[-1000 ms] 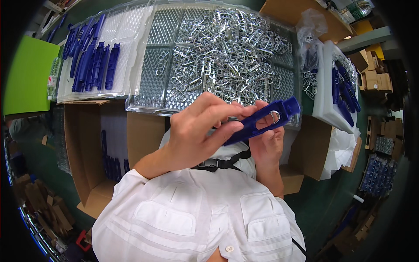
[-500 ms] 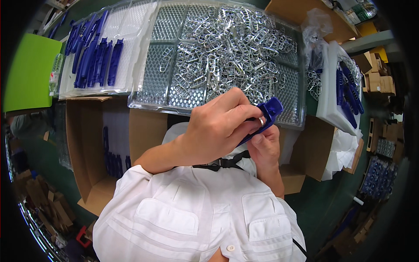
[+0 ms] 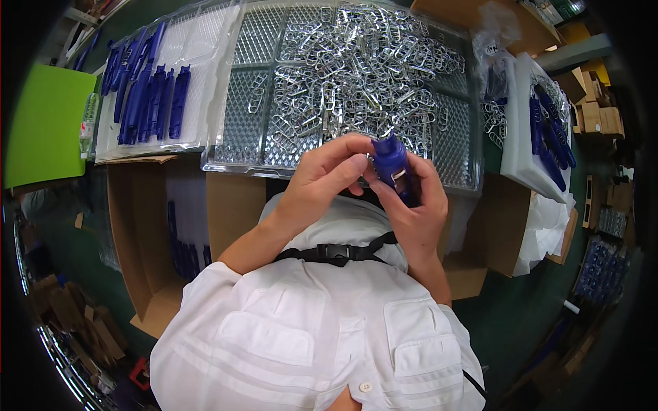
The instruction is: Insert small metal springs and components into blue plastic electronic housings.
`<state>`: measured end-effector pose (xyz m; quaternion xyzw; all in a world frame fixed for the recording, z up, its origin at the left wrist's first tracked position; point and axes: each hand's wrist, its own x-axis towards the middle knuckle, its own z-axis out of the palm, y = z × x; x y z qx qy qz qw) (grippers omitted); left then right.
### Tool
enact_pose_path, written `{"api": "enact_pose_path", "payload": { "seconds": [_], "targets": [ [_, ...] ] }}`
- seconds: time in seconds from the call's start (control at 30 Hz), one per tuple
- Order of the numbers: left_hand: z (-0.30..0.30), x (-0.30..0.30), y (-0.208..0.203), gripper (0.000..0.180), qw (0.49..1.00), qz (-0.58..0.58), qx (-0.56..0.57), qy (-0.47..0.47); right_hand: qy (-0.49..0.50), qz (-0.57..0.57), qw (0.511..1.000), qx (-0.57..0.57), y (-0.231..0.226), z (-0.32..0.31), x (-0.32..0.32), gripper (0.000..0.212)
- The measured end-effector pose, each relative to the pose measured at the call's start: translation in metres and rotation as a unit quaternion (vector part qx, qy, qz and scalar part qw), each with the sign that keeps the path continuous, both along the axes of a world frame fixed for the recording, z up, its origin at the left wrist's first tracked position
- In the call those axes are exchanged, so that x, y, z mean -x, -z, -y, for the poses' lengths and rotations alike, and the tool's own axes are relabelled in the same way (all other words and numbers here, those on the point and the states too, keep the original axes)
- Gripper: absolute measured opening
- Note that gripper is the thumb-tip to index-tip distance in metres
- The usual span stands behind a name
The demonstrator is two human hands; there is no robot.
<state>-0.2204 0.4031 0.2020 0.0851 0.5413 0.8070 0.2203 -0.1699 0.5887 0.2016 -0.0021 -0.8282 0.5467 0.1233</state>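
Dark-blue plastic forms the one tubular part point(image 3: 391, 156) that the right hand point(image 3: 421, 205) grips between thumb and fingers, by the near edge of one clear rectangular plastic tray point(image 3: 236, 142). The left hand point(image 3: 317, 178) has thumb and fingertips close beside it; whether they pinch anything, I cannot quite tell. Looped silver metal clips point(image 3: 370, 75), too many to count, heap in that tray; one white foam block point(image 3: 514, 147) stands to its right.

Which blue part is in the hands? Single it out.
The blue part held in the right hand, with the left hand beside it; other blue parts lie in the left tray, carton and white foam holder.
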Motion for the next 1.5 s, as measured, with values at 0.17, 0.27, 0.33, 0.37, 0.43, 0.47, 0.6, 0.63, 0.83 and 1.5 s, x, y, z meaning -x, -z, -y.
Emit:
{"api": "enact_pose_path", "payload": {
  "seconds": [0.17, 0.27, 0.33, 0.37, 0.43, 0.47, 0.6, 0.63, 0.83, 1.5],
  "targets": [
    [-0.015, -0.01, 0.014, 0.034, 0.998, -0.003, -0.047, -0.046, 0.025, -0.057, 0.992, -0.111, 0.003, 0.011, 0.003, 0.058],
    [-0.011, -0.003, 0.005, 0.032, 0.998, 0.032, -0.012, -0.049, -0.011, -0.053, 0.994, -0.096, 0.005, 0.012, 0.002, 0.058],
    [-0.007, 0.003, 0.005, 0.029, 0.994, 0.059, -0.054, -0.068, -0.06, 0.081, 0.99, 0.095, 0.007, 0.011, -0.002, 0.054],
    [-0.006, 0.004, 0.007, 0.028, 0.994, 0.061, -0.051, -0.074, -0.105, 0.125, 0.981, 0.101, 0.006, 0.005, -0.002, 0.048],
    [-0.005, 0.005, 0.008, 0.029, 0.993, 0.073, -0.063, -0.064, -0.122, 0.213, 0.951, 0.19, -0.002, 0.003, 0.001, 0.045],
    [-0.005, 0.005, 0.008, 0.029, 0.992, 0.085, -0.076, -0.054, -0.136, 0.296, 0.904, 0.275, -0.005, 0.003, 0.001, 0.042],
    [-0.01, 0.001, 0.004, 0.03, 0.992, 0.087, -0.064, -0.068, -0.138, 0.253, 0.917, 0.275, 0.006, 0.01, -0.004, 0.037],
    [-0.011, 0.001, 0.004, 0.03, 0.991, 0.092, -0.066, -0.071, -0.126, 0.249, 0.928, 0.247, 0.006, 0.012, -0.005, 0.037],
    [-0.013, 0.004, 0.004, 0.036, 0.99, 0.092, -0.072, -0.074, -0.098, 0.217, 0.959, 0.155, 0.001, 0.019, -0.005, 0.036],
    [-0.014, -0.002, 0.01, 0.033, 0.972, 0.138, -0.174, -0.071, -0.054, 0.068, 0.992, -0.093, 0.02, 0.031, -0.017, 0.051]
  ]
}}
